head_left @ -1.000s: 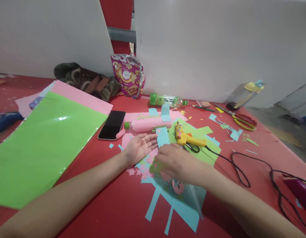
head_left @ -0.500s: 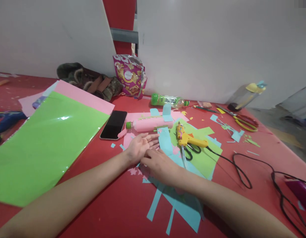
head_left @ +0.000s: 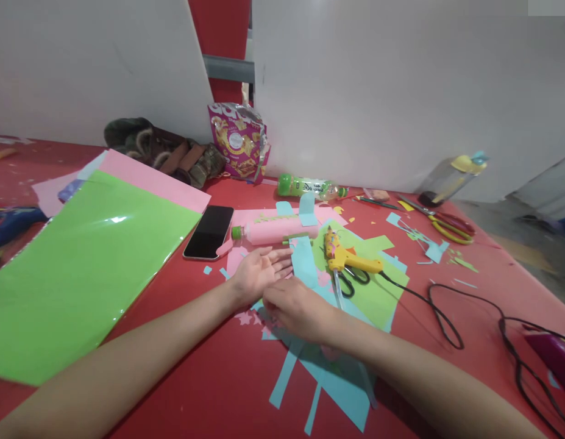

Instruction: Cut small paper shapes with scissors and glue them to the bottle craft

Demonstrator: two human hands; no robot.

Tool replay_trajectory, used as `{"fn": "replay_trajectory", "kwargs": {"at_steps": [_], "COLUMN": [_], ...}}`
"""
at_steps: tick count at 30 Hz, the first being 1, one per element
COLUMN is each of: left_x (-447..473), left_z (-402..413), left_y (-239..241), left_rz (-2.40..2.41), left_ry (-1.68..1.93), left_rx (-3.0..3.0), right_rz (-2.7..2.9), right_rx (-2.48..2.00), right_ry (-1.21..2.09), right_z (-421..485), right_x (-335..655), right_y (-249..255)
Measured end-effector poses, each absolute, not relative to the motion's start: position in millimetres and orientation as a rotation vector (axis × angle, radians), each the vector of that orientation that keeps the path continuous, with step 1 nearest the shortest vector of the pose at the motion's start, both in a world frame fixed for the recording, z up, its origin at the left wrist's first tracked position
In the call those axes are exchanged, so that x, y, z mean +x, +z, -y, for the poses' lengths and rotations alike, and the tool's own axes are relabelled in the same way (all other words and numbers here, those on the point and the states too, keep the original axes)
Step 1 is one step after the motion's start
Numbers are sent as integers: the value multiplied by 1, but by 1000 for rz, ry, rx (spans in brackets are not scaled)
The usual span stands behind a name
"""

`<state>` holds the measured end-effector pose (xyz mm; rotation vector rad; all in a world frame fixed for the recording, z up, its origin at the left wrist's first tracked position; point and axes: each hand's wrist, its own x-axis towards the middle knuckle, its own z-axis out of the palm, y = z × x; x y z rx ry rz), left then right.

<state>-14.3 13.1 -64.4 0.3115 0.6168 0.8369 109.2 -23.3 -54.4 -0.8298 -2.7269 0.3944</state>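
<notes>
My left hand [head_left: 258, 272] lies palm up and open on the red table [head_left: 218, 366], fingers stretched toward a blue paper strip [head_left: 304, 261]. My right hand [head_left: 295, 310] is palm down just below it, fingers curled over small pink and blue paper scraps [head_left: 257, 317]; what they pinch is hidden. A bottle wrapped in pink paper [head_left: 275, 231] lies just beyond my left hand. A yellow glue gun [head_left: 344, 255] and black-handled scissors [head_left: 348, 280] rest on green paper [head_left: 378, 292] to the right.
A black phone [head_left: 208, 231] lies left of the bottle, beside large green [head_left: 76, 268] and pink [head_left: 149, 177] sheets. A green bottle [head_left: 309, 185], snack bag [head_left: 239, 140], red-yellow scissors [head_left: 447, 222], tilted water bottle [head_left: 449, 177] and black cable [head_left: 447, 317] are around.
My right hand moved left from beside the glue gun to the scraps just under my left hand, uncovering the scissors. My left hand stayed palm up.
</notes>
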Motion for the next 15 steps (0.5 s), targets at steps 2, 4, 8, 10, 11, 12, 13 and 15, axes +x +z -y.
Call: {"fn": "replay_trajectory", "kwargs": {"at_steps": [2,4,8,10,11,12,13,15], "left_x": [-14,-14,-14,-14,-14,-15,-15,-15], "left_z": [-12,-12,-12,-13,-13,-13,-13,-13], "left_y": [-64,-64,-67,-68,-69,-69,-68,-67], "left_rz": [-618,-585,-542,-543,-540,-537,-533,-528], "left_ry": [865,887,900,895,891,887,883,876], "left_rx": [338,362,364,368,367,363,356,341], "right_rz": [2678,2630,2470,2422,2406,2394,2399,2411], "right_rx": [-847,-898,-1096,-1125,-1156,-1183,-1185,-1188], "right_ry": [337,286,-38,-79,-123,-169,-179,-201], "right_z": [16,6,-20,-30,-34,-37,-39,-42], "right_x": [116,126,149,158,162,164,165,165], "right_y": [-47,-37,-25,-25,-27,-29,-31,-37]}}
